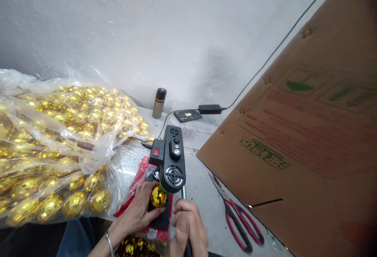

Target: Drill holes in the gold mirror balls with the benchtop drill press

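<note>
A small black bench machine (pixel 173 155), which looks like a mini drill press, stands on the table with its red switch (pixel 156 152) facing up. Under its front end sits a shiny gold mirrored ball (pixel 158 196). My left hand (pixel 141 204) grips this ball from the left, thumb and fingers around it, over the black base (pixel 161 221). To the right, my right hand (pixel 190 227) is wrapped round the machine's lever, whose metal rod (pixel 184 192) shows above the fist. The head hides the spot where the tool meets the ball.
Clear plastic bags of gold balls (pixel 59 147) fill the left side. A large cardboard box (pixel 294 143) leans at right, with red-handled scissors (pixel 235 217) beside it. Behind the machine are a spray can (pixel 159 103), a phone (pixel 187 115) and a power adapter (pixel 210 109). Red plastic (pixel 140 174) lies under the base.
</note>
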A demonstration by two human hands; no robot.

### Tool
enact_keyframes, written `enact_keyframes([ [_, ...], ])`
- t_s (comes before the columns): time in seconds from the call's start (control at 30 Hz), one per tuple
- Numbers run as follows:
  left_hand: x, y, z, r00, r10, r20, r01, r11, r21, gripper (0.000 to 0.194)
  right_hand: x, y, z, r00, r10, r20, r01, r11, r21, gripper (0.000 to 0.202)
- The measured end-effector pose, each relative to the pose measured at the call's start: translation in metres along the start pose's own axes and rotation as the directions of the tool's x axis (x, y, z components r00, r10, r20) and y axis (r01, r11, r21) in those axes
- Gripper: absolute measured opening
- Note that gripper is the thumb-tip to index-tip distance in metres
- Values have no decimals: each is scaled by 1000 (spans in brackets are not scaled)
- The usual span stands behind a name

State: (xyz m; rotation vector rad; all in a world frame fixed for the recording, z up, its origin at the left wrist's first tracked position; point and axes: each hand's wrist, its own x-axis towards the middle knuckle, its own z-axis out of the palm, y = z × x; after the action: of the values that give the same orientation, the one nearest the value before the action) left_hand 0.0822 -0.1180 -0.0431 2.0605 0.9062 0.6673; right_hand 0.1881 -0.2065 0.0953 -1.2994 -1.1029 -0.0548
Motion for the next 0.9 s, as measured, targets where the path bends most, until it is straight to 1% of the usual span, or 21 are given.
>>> enact_keyframes([
  [0.07, -1, 0, -1, 1000, 1, 11, -1, 1000, -10, 54, -5, 5, 1, 1000, -6, -14, 6, 1000, -1, 32],
  [0.2, -2, 1, 0, 1000, -5, -9, 5, 1000, -28, 54, -13, 13, 3, 999, 14, -45, -13, 1000, 23, 31],
  [0.37, -3, 1, 1, 1000, -14, -14, 14, 999, -45, 52, -18, 16, 6, 998, 23, -63, -23, 1000, -2, 32],
  [0.53, -4, 3, 0, 1000, -11, -17, 10, 998, -58, 49, -20, 17, 10, 995, 6, -97, -10, 999, -33, 32],
  [0.77, -1, 5, -2, 1000, -18, 5, 19, 999, -45, 49, -24, 21, 9, 997, 14, -74, -16, 999, -30, 31],
  [0.9, -1, 5, -2, 1000, -27, 12, 28, 999, -40, 49, -24, 22, 10, 997, 8, -82, -10, 1000, -15, 31],
])
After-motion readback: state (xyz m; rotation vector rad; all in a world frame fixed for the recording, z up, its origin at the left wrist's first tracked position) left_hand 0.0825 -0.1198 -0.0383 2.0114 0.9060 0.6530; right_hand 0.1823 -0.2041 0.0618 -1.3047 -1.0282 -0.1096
